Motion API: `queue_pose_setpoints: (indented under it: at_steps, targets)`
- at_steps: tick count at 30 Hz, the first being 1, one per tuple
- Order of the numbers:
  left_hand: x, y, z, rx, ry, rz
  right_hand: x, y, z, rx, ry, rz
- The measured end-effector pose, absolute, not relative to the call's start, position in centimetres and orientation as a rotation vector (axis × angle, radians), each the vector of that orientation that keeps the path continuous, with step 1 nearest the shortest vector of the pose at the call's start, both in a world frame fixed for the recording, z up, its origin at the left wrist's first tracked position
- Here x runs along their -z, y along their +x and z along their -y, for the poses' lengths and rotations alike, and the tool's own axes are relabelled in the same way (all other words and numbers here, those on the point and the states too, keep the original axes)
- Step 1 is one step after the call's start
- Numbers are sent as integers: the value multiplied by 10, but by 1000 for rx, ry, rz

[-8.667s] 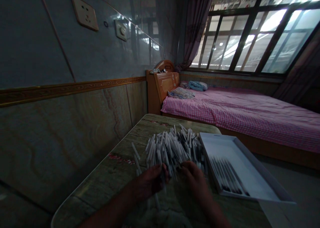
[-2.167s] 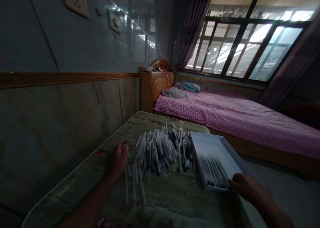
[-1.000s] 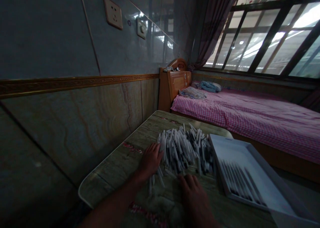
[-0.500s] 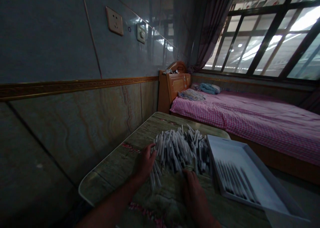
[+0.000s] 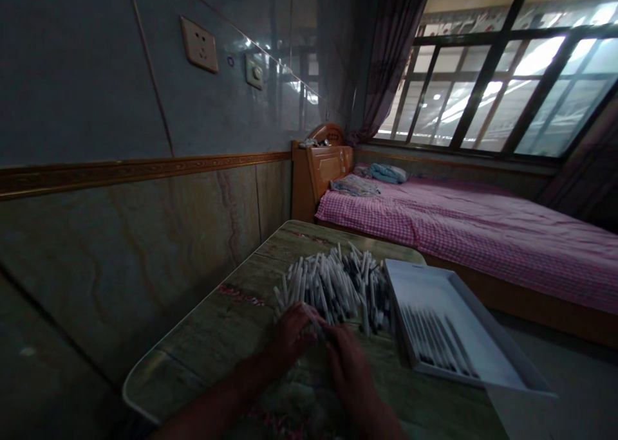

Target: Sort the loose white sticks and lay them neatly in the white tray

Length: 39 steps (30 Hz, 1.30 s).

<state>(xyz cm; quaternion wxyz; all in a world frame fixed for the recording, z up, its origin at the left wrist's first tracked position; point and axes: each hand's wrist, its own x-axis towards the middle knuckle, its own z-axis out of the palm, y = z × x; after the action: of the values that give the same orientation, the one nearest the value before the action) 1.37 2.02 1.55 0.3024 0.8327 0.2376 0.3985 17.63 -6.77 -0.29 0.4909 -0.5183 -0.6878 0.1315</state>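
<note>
My left hand (image 5: 292,334) is closed round a pale, see-through pen barrel (image 5: 313,316) in front of the pile. Fingertips of my right hand (image 5: 348,363) meet the other end of it, closed in a pinch. Motion blur and the fingers hide just where the pen ends and whether a separate part is in the right hand. Right behind both hands lies a heap of pens (image 5: 328,282), white and clear with some dark parts. A white tray (image 5: 476,324) to the right holds a row of pens (image 5: 439,337) with dark lower ends, lying side by side.
The table (image 5: 193,350) has a stone-like top and a pale rim, and stands by a tiled wall (image 5: 203,221). Beyond it is a bed (image 5: 434,215) with a pink checked sheet. The tray reaches past the table's right edge.
My hands were apart, the left at the pile's left side and the right in front of it. Now they have come together at a pen. The view has turned slightly right.
</note>
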Motion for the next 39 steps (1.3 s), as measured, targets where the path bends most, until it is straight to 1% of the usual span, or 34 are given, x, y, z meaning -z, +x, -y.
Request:
queue_pose_setpoints:
  at_steps: [4,10,17,23,27,32,39]
  targets:
    - [-12,23,-19,-1040,1875,-673,0,175,69,-358,-1300,1733]
    - [-13,28,-32,-1179,1245,-894,0,201,67,-155,-1733,1587]
    - [-12,28,-36,-1181,1192,-863,-9,200,61,-41,-2125,1737]
    - [-9,31,-35,-1146,1198,-803,-8,194,57,94,-2246,1830]
    - [-11,33,-34,-1114,1178,-789,-4,198,57,106,-2258,1812]
    - [-10,31,-35,-1079,1111,-774,0,207,59,43,-2194,1715]
    - [-14,29,-41,-1127,797,-774,10,216,66,-146,-1740,1537]
